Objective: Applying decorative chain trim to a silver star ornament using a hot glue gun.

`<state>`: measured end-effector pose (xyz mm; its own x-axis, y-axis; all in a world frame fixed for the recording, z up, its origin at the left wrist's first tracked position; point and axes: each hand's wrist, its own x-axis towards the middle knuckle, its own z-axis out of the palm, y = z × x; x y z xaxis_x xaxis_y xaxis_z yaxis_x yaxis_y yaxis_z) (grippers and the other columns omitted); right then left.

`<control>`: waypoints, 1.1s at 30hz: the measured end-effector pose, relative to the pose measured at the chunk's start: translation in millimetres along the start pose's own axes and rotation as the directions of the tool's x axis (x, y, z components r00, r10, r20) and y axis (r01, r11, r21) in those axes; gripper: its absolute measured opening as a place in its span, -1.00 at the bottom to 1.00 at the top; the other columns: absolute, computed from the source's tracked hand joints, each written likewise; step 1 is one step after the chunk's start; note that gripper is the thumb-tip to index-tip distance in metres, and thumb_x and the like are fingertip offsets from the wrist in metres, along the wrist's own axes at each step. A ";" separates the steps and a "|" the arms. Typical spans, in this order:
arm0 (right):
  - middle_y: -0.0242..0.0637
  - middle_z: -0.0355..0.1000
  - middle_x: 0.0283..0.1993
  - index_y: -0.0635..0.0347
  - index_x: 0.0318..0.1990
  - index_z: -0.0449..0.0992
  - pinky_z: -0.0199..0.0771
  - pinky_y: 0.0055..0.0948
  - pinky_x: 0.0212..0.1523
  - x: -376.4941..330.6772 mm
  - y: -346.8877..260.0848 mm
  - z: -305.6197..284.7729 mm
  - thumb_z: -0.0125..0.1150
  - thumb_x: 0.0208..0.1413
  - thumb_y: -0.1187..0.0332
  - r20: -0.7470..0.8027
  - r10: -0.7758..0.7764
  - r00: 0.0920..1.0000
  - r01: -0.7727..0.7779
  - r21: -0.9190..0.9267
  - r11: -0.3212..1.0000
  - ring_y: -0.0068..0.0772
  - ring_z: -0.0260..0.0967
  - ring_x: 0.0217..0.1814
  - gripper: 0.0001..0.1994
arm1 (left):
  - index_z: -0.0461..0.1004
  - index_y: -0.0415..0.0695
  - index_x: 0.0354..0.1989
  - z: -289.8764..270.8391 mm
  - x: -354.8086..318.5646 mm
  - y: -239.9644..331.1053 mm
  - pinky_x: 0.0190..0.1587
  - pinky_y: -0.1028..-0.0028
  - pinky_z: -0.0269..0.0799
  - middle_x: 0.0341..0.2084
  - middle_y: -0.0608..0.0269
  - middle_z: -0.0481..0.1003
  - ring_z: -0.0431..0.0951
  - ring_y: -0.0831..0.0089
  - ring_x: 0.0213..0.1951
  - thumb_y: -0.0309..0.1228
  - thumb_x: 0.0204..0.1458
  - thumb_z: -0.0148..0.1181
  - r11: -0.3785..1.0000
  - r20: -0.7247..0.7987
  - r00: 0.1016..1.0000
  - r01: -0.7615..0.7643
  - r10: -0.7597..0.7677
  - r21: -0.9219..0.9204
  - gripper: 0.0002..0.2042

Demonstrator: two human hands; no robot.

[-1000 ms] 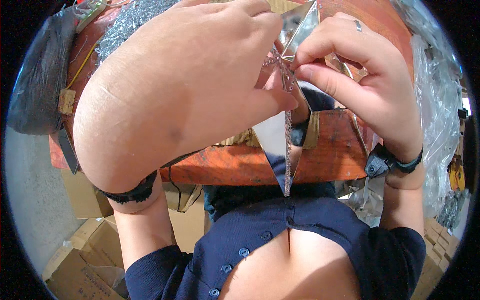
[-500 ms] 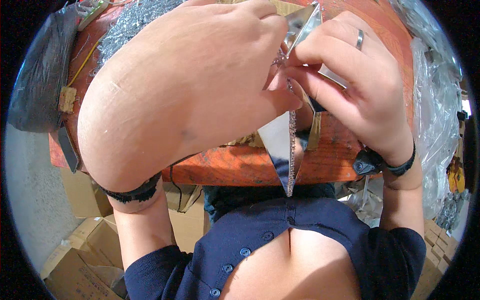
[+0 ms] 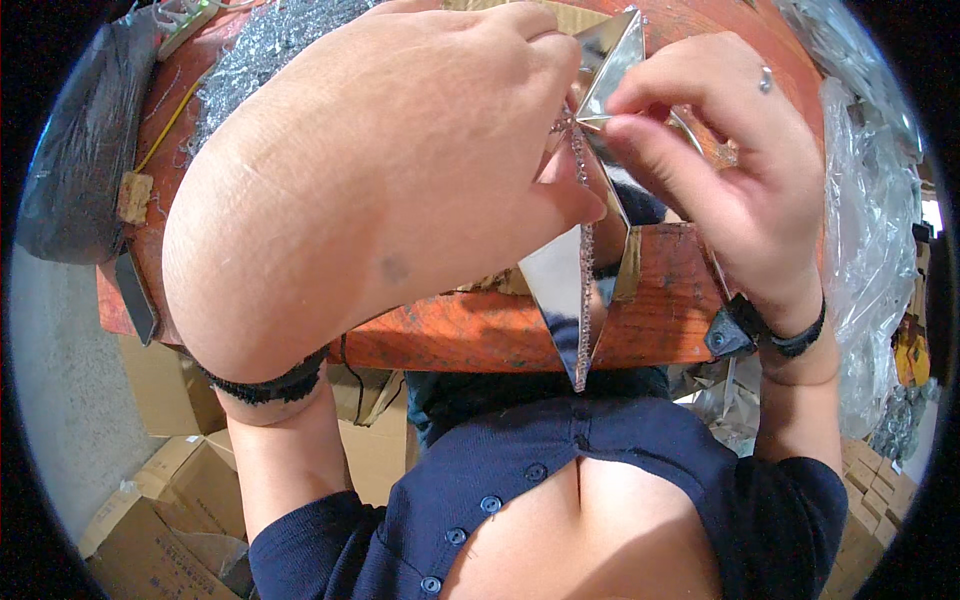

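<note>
A mirrored, star-shaped piece (image 3: 553, 275) with long pointed arms is held up over the table's front edge. A row of small sparkling stones (image 3: 586, 290) runs down the ridge of its near arm. My left hand (image 3: 440, 130) is closed around the star's left side, thumb on the surface beside the stone row; its other fingers are mostly hidden. My right hand (image 3: 735, 150) pinches thumb and forefinger together just right of the star's centre. A thin, pale pointed bit (image 3: 592, 120) shows at that pinch, too small to name.
The orange-red wooden table (image 3: 440, 335) has a worn front edge. Tangled silvery strands (image 3: 245, 85) lie at the far left, near a dark plastic bag (image 3: 85, 150). Clear plastic wrapping (image 3: 870, 230) covers the right side. Cardboard boxes (image 3: 170, 500) stand below on the left.
My right hand has drawn a little to the right from the star's centre, uncovering more of the stone row and mirrored faces. My left hand has barely shifted.
</note>
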<state>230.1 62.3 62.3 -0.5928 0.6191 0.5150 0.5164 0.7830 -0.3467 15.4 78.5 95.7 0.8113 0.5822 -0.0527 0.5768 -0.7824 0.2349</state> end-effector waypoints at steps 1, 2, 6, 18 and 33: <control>-0.29 0.43 -0.36 0.27 -0.30 0.57 0.34 -0.44 -0.21 -0.6 3.4 -7.2 0.35 -0.09 0.61 0.020 -0.031 0.999 0.032 -0.030 0.999 -0.33 0.38 -0.29 -0.84 | 0.36 -0.27 0.10 -0.3 -1.1 0.1 0.19 0.27 0.30 0.03 -0.02 0.43 0.42 0.09 0.12 -0.20 0.00 0.31 1.000 -0.004 1.000 0.000 0.000 0.000 -0.45; -0.28 0.42 -0.34 0.27 -0.29 0.59 0.35 -0.44 -0.20 -2.0 6.7 -10.4 0.34 -0.06 0.60 0.043 -0.061 0.997 0.063 -0.057 0.996 -0.33 0.38 -0.28 -0.86 | 0.37 -0.26 0.10 1.2 -0.9 -1.1 0.19 0.27 0.30 0.03 -0.02 0.43 0.42 0.09 0.12 -0.20 0.00 0.31 1.000 -0.006 1.000 0.000 0.000 -0.002 -0.46; -0.26 0.42 -0.25 0.24 -0.27 0.63 0.29 -0.45 -0.25 -13.6 0.8 -12.3 0.38 -0.12 0.55 0.063 -0.179 0.982 0.178 0.025 0.984 -0.31 0.34 -0.25 -0.81 | 0.38 -0.25 0.09 5.5 9.4 -1.3 0.20 0.27 0.30 0.03 -0.01 0.43 0.42 0.09 0.12 -0.21 -0.01 0.31 1.000 -0.014 1.000 0.007 -0.007 -0.004 -0.47; -0.32 0.39 -0.25 0.20 -0.27 0.65 0.27 -0.39 -0.26 -4.1 -7.0 -2.7 0.39 -0.24 0.53 0.071 -0.298 0.952 0.306 -0.144 0.941 -0.30 0.31 -0.26 -0.74 | 0.42 -0.23 0.07 8.4 -3.3 2.5 0.20 0.27 0.30 0.03 0.01 0.45 0.43 0.10 0.12 -0.25 -0.02 0.31 1.000 -0.044 0.999 0.005 -0.005 -0.005 -0.51; -0.17 0.35 0.00 0.32 0.12 0.41 0.17 -0.41 -0.15 -39.4 21.6 -59.8 0.03 0.31 0.03 -0.418 0.368 0.830 -0.170 0.439 0.882 -0.39 0.17 -0.10 -0.51 | 0.47 -0.19 0.03 3.9 1.5 -7.4 0.21 0.27 0.29 0.03 0.05 0.47 0.44 0.11 0.12 -0.30 -0.03 0.31 0.999 -0.087 0.996 -0.034 0.035 0.014 -0.56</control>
<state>301.5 51.2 81.3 -0.0435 0.7771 0.6279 0.2858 0.6119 -0.7375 12.7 84.3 90.1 0.8196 0.5715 0.0402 0.5502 -0.8048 0.2228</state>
